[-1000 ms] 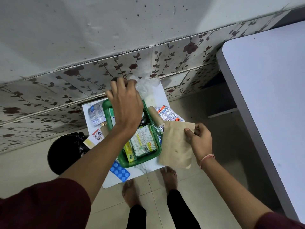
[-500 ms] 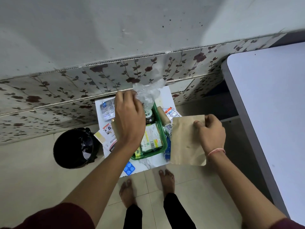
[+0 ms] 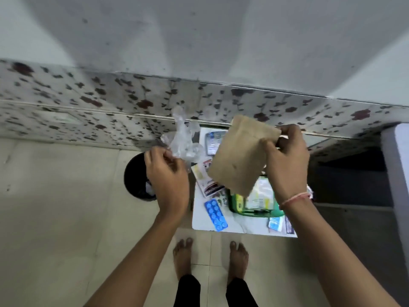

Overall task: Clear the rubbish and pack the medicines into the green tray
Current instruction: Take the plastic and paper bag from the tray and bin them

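Observation:
My left hand [image 3: 167, 178] is shut on a crumpled clear plastic wrapper [image 3: 183, 141], held above the black bin [image 3: 135, 176] on the floor. My right hand [image 3: 285, 160] grips a brown paper bag [image 3: 239, 154] by its upper right corner, lifted over the small white table [image 3: 241, 224]. The bag hides much of the green tray [image 3: 254, 212], which holds medicine boxes. A blue blister pack [image 3: 215, 214] lies on the table left of the tray. More medicine strips and packets [image 3: 212, 142] lie at the table's far side.
A flowered wall panel [image 3: 88, 107] runs behind the table. A large pale table [image 3: 400, 173] stands at the right edge. Small packets [image 3: 275, 223] lie at the table's near right. My bare feet [image 3: 183, 255] stand on the tiled floor in front.
My left hand carried the plastic wrapper left, from over the tray to above the bin. My right hand raised the paper bag higher and leftwards. The view swung left.

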